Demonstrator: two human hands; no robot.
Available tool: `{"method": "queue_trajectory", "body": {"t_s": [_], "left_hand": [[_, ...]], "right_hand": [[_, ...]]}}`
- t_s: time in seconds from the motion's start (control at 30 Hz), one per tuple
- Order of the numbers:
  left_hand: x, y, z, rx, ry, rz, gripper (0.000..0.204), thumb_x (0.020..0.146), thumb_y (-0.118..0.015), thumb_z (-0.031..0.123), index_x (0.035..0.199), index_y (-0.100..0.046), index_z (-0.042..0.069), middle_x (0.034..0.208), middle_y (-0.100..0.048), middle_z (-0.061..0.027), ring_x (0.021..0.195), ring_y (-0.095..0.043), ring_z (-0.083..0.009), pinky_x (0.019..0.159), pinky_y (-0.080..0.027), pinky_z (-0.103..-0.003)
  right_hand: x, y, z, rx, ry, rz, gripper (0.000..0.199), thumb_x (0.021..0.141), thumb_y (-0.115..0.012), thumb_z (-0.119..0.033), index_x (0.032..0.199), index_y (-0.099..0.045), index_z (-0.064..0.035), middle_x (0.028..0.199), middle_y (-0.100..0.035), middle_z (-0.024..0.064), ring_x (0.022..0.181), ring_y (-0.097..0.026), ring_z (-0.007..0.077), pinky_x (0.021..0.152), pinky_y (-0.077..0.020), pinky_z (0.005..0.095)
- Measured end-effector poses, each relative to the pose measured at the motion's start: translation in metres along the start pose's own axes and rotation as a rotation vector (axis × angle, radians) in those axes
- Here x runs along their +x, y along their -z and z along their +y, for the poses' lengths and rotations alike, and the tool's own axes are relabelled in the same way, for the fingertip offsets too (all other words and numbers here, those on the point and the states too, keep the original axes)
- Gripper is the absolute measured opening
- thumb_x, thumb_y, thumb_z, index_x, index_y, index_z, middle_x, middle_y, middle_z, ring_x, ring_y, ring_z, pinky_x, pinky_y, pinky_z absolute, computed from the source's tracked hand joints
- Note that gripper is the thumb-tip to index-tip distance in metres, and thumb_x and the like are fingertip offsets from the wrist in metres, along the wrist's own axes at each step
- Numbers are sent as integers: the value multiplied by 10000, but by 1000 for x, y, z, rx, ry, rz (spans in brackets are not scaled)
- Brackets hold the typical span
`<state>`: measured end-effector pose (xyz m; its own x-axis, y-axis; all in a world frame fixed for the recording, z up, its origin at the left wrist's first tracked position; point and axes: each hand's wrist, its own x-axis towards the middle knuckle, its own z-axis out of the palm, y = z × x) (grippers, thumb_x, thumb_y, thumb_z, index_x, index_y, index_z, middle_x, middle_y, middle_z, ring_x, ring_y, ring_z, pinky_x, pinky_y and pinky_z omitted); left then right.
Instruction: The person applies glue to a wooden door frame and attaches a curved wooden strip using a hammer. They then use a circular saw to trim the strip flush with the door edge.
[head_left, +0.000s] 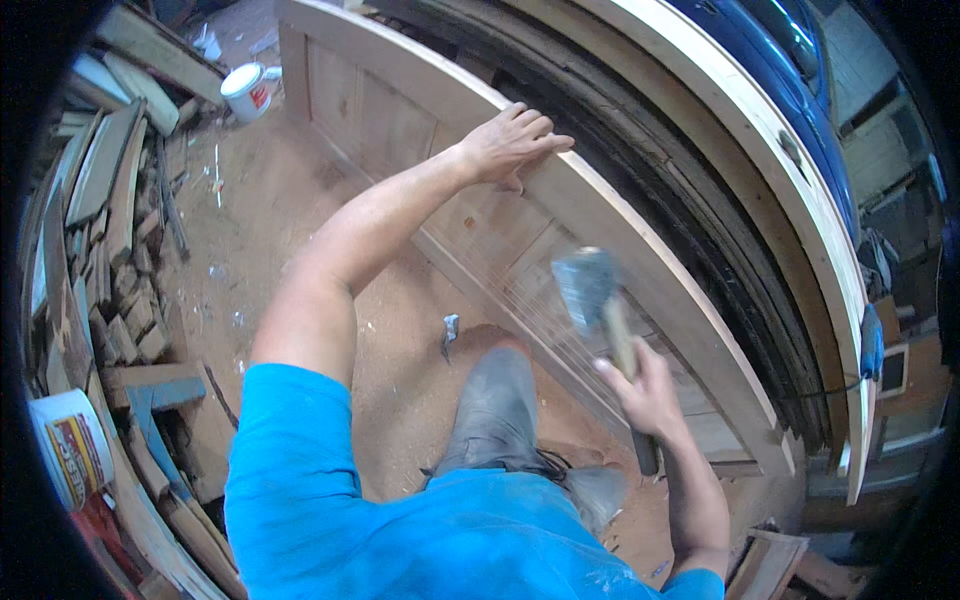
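Observation:
A wooden panel door (400, 115) stands on its long edge in front of me, leaning back toward a stack of boards. Over its upper edge my left hand (512, 146) is closed, fingers on top and thumb against the face. My right hand (648, 388) is wrapped round the wooden handle of a hatchet (585, 283). The hatchet's metal head points up and is slightly blurred, held in front of the door's panels and apart from the left hand. Where the head's edge is relative to the door surface, I cannot tell.
Long dark boards (690, 190) lie behind the door, with a pale curved-looking plank (735, 85) beyond. Scrap wood (125, 260) is heaped at the left. One white bucket (245, 92) stands far left; another white tub (70, 445) is nearer. Sandy, dusty floor (270, 215) lies between.

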<state>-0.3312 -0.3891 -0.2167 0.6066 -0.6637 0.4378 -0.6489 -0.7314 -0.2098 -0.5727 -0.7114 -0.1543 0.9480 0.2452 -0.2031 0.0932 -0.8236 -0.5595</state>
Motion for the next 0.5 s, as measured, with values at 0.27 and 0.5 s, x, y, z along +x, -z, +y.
{"method": "queue_trajectory", "body": {"t_s": [0.27, 0.5], "left_hand": [[-22, -13, 4, 137, 19, 40, 1184, 487, -899, 513, 1498, -337, 258, 1298, -489, -86, 1244, -470, -289, 1121, -342, -472], [-45, -9, 12, 136, 6, 148, 1159, 490, -894, 507, 1486, -357, 255, 1304, -482, -79, 1252, -463, -292, 1141, -325, -495]], "right_hand": [[124, -69, 31, -398, 64, -126, 527, 798, -694, -371, 1098, -633, 58, 991, -684, 307, 958, -672, 446, 872, -529, 508], [121, -91, 33, -271, 86, -42, 541, 813, -695, -404, 1083, -638, 62, 994, -684, 309, 966, -675, 441, 883, -524, 509]]}}
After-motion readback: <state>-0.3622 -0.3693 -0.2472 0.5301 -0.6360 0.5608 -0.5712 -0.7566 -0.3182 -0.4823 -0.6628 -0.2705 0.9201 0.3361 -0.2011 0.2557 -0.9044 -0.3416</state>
